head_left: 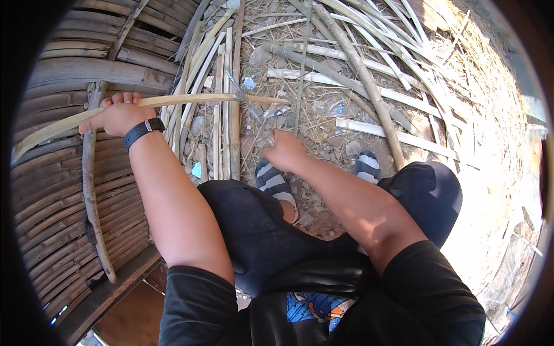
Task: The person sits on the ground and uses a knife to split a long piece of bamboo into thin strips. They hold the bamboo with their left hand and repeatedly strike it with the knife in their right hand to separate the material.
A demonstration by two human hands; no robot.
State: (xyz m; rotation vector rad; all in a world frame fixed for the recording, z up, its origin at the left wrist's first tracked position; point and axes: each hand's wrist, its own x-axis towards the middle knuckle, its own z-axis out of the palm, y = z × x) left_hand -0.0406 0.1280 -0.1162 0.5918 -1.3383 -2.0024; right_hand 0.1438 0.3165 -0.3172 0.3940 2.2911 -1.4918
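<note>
My left hand (pixel 120 118), with a dark watch on its wrist, is closed around a long pale bamboo strip (pixel 193 98). The strip runs from the far left across to the middle. In my right hand (pixel 285 152) is a knife (pixel 251 109), its handle mostly hidden by the fist. Its long, thin blade slants up and left from the hand and crosses the strip near the strip's right part. At the crossing the blade appears to touch the strip, though how deep it sits I cannot tell.
On my left is a slatted bamboo wall (pixel 52 190) with a wooden pole (pixel 89 190) against it. Split bamboo strips (pixel 398 135) and a round pole (pixel 366 75) lie on the littered ground ahead. My sandalled feet (pixel 274 181) are beneath my hands.
</note>
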